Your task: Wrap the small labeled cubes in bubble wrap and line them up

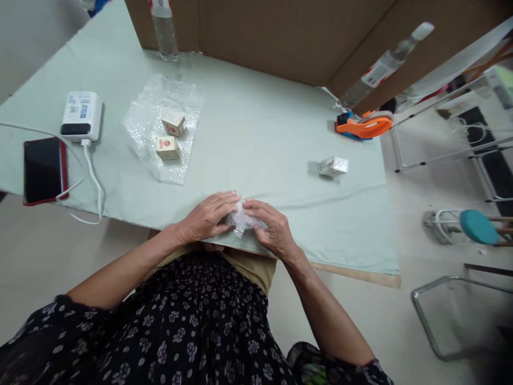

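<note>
Close to the table's front edge, a crumpled piece of clear bubble wrap (241, 219) lies between my two hands. My left hand (210, 215) grips its left side, with fingers bent over it and the thumb low. From the right, my right hand (273, 224) pinches the other side with curled fingers. Whether anything is inside this wrap cannot be seen. Farther up and left, flat sheets of bubble wrap (146, 115) carry two small cream cartons with red marks, the upper carton (173, 123) and the lower carton (167, 148). To the right stands a small wrapped box (334, 167).
An orange tape dispenser (366, 126) sits at the right edge, near a leaning water bottle (385, 69). Another bottle (164, 32) stands by the cardboard wall (272, 37). At left are a white power bank (82, 115), its cable and a phone (45, 171).
</note>
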Action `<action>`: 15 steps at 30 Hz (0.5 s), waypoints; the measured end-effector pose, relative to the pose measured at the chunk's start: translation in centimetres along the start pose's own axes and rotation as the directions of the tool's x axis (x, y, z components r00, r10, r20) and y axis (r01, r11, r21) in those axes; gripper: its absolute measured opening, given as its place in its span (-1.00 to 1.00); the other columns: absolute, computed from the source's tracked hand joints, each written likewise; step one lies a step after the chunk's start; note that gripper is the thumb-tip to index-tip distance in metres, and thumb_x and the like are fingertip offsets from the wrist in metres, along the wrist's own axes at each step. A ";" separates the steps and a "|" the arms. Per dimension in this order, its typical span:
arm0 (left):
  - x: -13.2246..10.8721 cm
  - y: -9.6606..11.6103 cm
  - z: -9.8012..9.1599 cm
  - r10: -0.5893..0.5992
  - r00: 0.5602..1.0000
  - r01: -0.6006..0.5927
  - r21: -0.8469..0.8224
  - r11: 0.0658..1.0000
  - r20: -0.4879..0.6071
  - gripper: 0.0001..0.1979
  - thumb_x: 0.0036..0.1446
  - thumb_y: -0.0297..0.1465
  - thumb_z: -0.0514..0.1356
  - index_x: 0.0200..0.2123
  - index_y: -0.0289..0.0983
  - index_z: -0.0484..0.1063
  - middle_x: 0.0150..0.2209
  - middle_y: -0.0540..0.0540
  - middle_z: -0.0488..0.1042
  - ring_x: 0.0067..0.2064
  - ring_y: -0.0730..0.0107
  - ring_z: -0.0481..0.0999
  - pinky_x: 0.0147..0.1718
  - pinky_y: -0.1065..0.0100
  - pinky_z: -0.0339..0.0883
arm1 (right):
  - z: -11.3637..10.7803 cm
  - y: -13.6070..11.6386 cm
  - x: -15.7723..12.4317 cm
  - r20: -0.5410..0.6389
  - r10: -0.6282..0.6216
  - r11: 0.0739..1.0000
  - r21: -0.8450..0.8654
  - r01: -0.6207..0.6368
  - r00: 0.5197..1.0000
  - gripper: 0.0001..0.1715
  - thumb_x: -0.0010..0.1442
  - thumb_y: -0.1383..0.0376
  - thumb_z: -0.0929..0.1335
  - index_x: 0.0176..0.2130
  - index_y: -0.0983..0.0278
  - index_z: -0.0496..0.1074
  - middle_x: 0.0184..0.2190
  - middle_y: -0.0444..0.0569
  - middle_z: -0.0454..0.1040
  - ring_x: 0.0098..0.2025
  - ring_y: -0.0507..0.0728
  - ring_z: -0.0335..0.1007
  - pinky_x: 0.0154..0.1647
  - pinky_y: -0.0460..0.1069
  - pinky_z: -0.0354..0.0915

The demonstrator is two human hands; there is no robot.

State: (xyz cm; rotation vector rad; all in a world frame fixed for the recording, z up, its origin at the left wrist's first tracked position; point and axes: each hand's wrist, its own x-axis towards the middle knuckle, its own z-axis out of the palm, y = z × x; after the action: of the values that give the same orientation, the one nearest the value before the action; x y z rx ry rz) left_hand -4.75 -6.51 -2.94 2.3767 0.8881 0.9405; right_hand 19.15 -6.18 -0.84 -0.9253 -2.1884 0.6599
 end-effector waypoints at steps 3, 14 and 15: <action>0.1 0.0 0.5 -0.040 0.999 0.040 -0.014 0.999 -0.022 -0.67 0.11 -0.52 0.22 -0.03 -0.27 0.40 0.17 -0.32 0.47 0.27 0.05 0.40 0.22 -0.07 0.30 | -0.9 -0.2 -0.3 0.096 -0.019 0.999 0.039 0.016 0.995 -0.56 0.25 0.37 0.33 0.11 0.13 0.44 0.15 0.03 0.50 0.25 0.21 0.37 0.26 0.25 0.34; 4.5 0.5 -0.7 -0.590 0.807 0.581 -0.217 0.785 0.026 -0.80 0.05 -0.26 0.24 -0.31 -0.27 0.43 -0.42 0.03 0.47 -0.37 0.40 0.43 -0.33 0.35 0.34 | -0.9 2.3 2.6 0.129 0.226 0.953 0.177 -0.247 0.966 -0.62 0.21 0.12 0.44 -0.02 0.24 0.51 -0.10 0.03 0.60 -0.07 0.20 0.53 -0.03 0.11 0.44; 4.8 0.3 -0.8 -0.619 0.784 0.610 -0.230 0.758 0.039 -0.79 0.06 -0.23 0.23 -0.33 -0.27 0.42 -0.43 0.03 0.45 -0.38 0.41 0.41 -0.33 0.35 0.33 | -1.0 2.5 3.2 0.164 0.284 0.919 0.236 -0.317 0.945 -0.64 0.20 0.09 0.44 -0.10 0.26 0.52 -0.20 -0.01 0.61 -0.18 0.16 0.53 -0.14 0.05 0.44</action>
State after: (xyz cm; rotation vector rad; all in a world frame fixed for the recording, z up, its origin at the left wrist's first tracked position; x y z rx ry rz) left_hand -2.48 -3.29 -0.13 1.6824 1.3786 0.7594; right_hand 19.25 -1.97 -0.59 -1.1147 -2.0176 1.1525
